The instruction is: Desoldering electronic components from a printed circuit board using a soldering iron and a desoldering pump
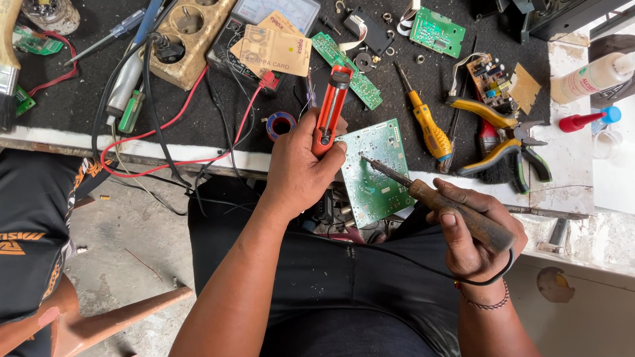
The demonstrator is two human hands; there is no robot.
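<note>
Two hands — left hand round a red plastic desoldering pump, right hand (wooden-handled iron).

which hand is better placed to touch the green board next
Right, likely: the right hand holds the soldering iron with its tip already over the green board. The left hand is busy gripping the red tool.

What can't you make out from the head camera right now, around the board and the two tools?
- Green circuit board: its left edge is hidden by the left hand.
- Red desoldering pump: its lower end is covered by the fingers.
- Soldering iron: its tip contact is too small to judge; the right hand hides the handle's rear.
- Brush: cut off by the left edge.
</note>
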